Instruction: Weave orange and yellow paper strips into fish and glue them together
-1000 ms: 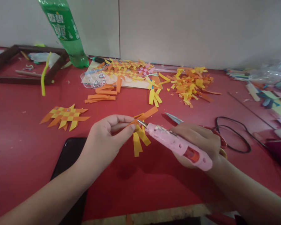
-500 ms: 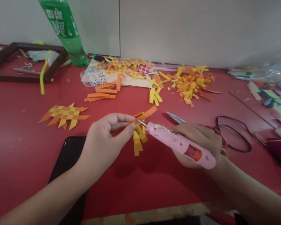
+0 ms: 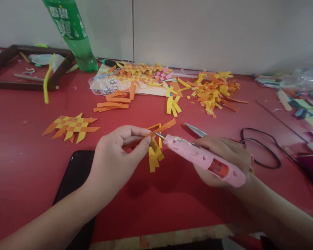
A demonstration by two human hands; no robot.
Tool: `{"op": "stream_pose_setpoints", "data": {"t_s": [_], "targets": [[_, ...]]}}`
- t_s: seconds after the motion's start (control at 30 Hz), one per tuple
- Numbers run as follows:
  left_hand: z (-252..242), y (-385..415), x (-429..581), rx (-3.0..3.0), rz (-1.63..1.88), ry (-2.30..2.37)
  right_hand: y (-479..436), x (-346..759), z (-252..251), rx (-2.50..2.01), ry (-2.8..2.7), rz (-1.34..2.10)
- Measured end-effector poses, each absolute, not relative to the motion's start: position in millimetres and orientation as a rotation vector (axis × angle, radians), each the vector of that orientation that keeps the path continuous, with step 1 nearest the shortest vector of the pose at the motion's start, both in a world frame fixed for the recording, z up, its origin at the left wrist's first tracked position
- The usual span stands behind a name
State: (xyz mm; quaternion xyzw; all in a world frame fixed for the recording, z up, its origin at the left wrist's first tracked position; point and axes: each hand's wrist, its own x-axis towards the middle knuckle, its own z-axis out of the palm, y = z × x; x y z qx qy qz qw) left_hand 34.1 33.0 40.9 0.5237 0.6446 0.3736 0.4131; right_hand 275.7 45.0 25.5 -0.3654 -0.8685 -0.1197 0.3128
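Between thumb and fingers, my left hand (image 3: 120,152) pinches a small piece of orange and yellow paper strips (image 3: 154,154). My right hand (image 3: 221,158) is wrapped round a pink glue gun (image 3: 195,154), whose metal tip touches or nearly touches the orange strip beside my left fingertips. Scissors (image 3: 194,130) lie partly hidden under my right hand. A woven orange and yellow paper fish shape (image 3: 74,127) rests on the red table (image 3: 135,215) at the left.
A black phone (image 3: 75,177) lies under my left forearm. Behind are a green bottle (image 3: 79,41), a dark frame (image 3: 18,85), loose orange strips (image 3: 114,104), woven pieces (image 3: 139,72) and a heap of paper scraps (image 3: 216,90). A black cord (image 3: 263,133) loops at the right.
The glue gun and my right hand have shifted slightly to the right. My left hand keeps its pinch on the strips, almost unmoved.
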Motion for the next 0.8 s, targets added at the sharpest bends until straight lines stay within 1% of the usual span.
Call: {"op": "stream_pose_setpoints", "data": {"t_s": [0.13,0.33,0.5,0.7,0.8], "targets": [[40.9,33.0,34.1,1.340,0.929,1.641,45.3,277.1,25.0,-0.941,-2.326,-0.241],[40.5,32.5,35.2,1.359,0.941,1.646,42.7,276.7,24.1,-0.982,-2.279,-0.308],[41.4,32.1,35.2,1.375,0.937,1.663,43.3,275.0,26.2,-0.958,-2.316,-0.255],[41.7,32.4,33.4,1.292,0.931,1.584,45.7,273.5,26.6,-0.970,-2.209,-0.343],[40.5,32.8,33.2,1.286,0.925,1.588,43.2,273.9,25.4,-0.985,-2.224,-0.291]]}}
